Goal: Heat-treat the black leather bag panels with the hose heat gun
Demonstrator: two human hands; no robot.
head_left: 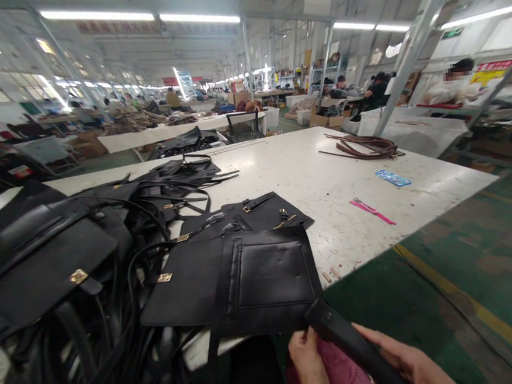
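Note:
A black leather bag piece (pixel 270 273) lies at the table's near edge, with a stitched square pocket and a flap with a gold clasp plate (pixel 164 277). Over its near right corner sits the end of a long black strip (pixel 352 340), apparently leather, which slants down to the right. My left hand (pixel 309 361) is closed at the strip's upper end, by the bag piece's corner; its fingertips are partly hidden. My right hand (pixel 410 354) grips the strip lower down, its fingers running along the far side. Whether the strip is joined to the bag piece, I cannot tell.
Black bags and straps (pixel 80 257) are heaped on the left. Beyond the bag piece lie black panels with buckles (pixel 266 212). Farther right are a pink zipper-like strip (pixel 374 212), a blue packet (pixel 393 178) and coiled brown straps (pixel 364 147). People work in the background.

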